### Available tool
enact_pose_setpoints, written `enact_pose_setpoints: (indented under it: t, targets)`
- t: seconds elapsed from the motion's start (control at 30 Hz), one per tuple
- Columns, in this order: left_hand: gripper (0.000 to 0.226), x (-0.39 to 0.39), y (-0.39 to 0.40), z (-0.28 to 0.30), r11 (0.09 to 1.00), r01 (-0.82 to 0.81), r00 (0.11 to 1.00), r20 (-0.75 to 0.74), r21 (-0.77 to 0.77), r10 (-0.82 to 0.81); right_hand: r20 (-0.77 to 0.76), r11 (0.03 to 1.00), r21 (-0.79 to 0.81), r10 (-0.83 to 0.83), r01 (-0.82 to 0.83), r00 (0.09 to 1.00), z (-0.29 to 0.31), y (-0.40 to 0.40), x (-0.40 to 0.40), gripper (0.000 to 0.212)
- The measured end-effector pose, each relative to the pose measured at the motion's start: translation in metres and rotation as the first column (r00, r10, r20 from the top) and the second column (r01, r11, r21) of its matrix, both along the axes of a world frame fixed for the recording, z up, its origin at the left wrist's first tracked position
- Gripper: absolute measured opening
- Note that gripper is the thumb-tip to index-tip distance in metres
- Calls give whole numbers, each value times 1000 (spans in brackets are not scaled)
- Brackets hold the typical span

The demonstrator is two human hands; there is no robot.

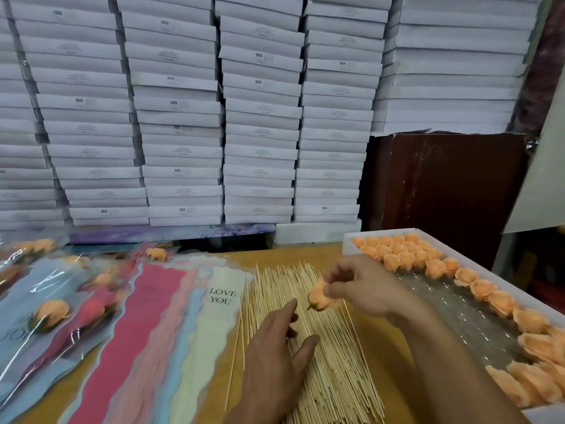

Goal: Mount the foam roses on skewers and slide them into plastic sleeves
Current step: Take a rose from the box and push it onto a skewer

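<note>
Roses fill the white tray (347, 240) at three o'clock, peach heads lining its rim around bare bubble wrap. Skewers (330, 356) lie heaped at six o'clock; the left hand (272, 359) spreads flat over them. Mounting is seemingly starting: the right hand (363, 289) pinches one foam rose (319, 298), needing a stick picked next.

Thin pale wooden skewers (308, 332) are lying matt on the smooth wooden desk (388, 356). Soft matt foam roses (406, 258) are sitting in a white cardboard box (347, 243). Glossy clear plastic sleeves (55, 304) are catching glints. Matt white paper boxes (260, 117) are standing stacked behind.
</note>
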State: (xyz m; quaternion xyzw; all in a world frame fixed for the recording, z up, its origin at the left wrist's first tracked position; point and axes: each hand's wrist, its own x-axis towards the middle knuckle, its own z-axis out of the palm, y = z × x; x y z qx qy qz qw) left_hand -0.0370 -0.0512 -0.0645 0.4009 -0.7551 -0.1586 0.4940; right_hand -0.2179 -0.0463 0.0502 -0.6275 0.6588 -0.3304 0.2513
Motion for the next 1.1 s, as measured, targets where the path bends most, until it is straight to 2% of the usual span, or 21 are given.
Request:
enact_pose_setpoints:
  t: [0.1,0.33,0.4,0.47,0.5,0.53,0.6,0.63,0.7,0.97,1.1]
  targets:
    - [63,1,0,2,1000,13,1000,-10,-16,-13,-25,999,31,46,-45,999,-6,3,17,9]
    - [36,2,1,7,999,25,999,-30,-24,-25,-52,995,70,81,-78,995,-16,3,29,5]
    - [24,2,1,8,1000,12,999,-48,-18,-12,-10,990,104,100,-98,995,-16,1,28,6]
    - [16,3,0,9,1000,-11,997,-82,6,11,45,988,144,51,-57,998,-18,-6,22,16]
    - [14,3,0,10,999,-25,995,-100,27,28,10,989,143,-27,26,1000,-21,-14,18,21]
    - [15,4,0,10,998,-38,992,-116,49,43,-94,983,115,-130,140,987,-24,-23,11,24]
    - [19,7,-1,10,994,-53,988,-138,97,66,-370,936,44,-309,349,876,-36,-40,-3,23]
    - [20,8,-1,10,990,-56,987,-145,127,75,-440,913,41,-349,407,827,-43,-46,-9,23]
    - [21,9,-2,10,983,-54,983,-161,178,83,-488,885,102,-353,454,798,-55,-56,-17,22]
    - [24,11,-2,12,978,-44,983,-168,203,79,-393,853,204,-378,481,838,-64,-72,-28,15]
    - [28,14,-2,13,975,-42,977,-195,216,85,-345,854,169,-416,492,841,-64,-66,-25,22]
